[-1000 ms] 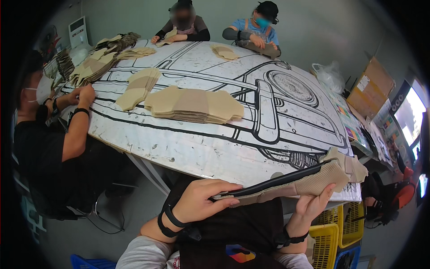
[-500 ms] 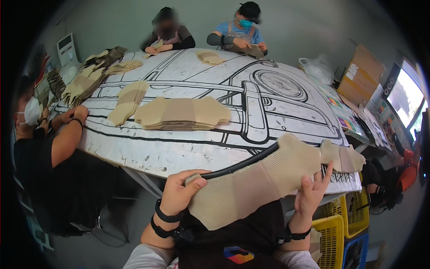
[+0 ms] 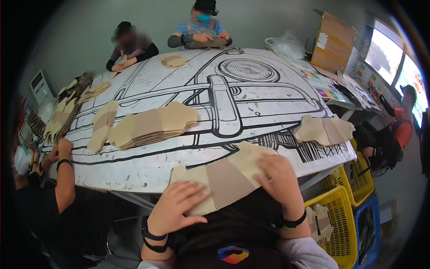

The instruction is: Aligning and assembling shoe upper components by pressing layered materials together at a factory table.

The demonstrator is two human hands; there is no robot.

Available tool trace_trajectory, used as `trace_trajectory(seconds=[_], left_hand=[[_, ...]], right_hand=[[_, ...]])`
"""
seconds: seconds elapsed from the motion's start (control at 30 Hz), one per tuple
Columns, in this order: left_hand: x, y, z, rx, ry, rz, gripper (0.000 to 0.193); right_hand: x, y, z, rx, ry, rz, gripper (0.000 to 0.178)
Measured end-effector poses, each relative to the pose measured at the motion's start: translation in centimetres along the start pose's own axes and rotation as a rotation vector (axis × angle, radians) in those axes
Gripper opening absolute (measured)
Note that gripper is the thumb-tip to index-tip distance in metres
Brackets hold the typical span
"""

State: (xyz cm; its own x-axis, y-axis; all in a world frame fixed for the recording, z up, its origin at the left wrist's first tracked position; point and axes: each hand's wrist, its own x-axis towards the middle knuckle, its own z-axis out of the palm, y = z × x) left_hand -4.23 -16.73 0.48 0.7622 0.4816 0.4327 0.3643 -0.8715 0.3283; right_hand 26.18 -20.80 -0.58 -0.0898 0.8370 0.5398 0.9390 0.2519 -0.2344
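Note:
A shaped beige mesh fabric piece (image 3: pixel 228 179) with a brown middle band lies across the near edge of the table, partly overhanging toward me. A bit of black edging shows along its far side. My left hand (image 3: pixel 179 208) rests on its left end, fingers stretched out and thumb apart. Over its right end lies my right hand (image 3: pixel 281 184), fingers extended and slightly blurred, thumb near the brown band. To the right, a small pile of similar fabric pieces (image 3: pixel 329 130) sits at the table's edge.
The table (image 3: pixel 121 172) has a black line drawing on white. A thick stack of fabric pieces (image 3: pixel 154 123) lies left of centre, with more piles beyond. Yellow baskets (image 3: pixel 333 224) and a blue crate (image 3: pixel 367 237) stand at lower right. Several people are around the table.
The fabric piece has come down from my raised hands onto the table edge. My left hand has loosened its pinch, and both hands now lie over the piece. The view has turned right.

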Motion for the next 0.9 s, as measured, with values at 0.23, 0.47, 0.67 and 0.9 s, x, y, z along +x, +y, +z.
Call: trace_trajectory(seconds=[0.23, 0.47, 0.67, 0.9], left_hand=[[-0.4, 0.0, 1.7, 0.188, -0.253, -0.065, 0.068], [-0.4, 1.3, 1.2, 0.073, -0.133, -0.002, 0.064], [-5.9, 0.5, 0.5, 0.2, 0.872, 0.176, 0.041], [-5.4, -0.2, 0.9, -0.086, 1.018, 0.129, 0.05]], right_hand=[[-1.6, -3.0, 0.1, -0.158, -0.269, -0.217, 0.062], [-1.9, -4.7, 2.3, 0.032, -0.07, -0.463, 0.037], [0.8, 1.2, -4.9, -0.048, 0.126, -0.475, 0.031], [0.2, 19.6, -12.9, -0.766, 0.639, 0.056, 0.041]])
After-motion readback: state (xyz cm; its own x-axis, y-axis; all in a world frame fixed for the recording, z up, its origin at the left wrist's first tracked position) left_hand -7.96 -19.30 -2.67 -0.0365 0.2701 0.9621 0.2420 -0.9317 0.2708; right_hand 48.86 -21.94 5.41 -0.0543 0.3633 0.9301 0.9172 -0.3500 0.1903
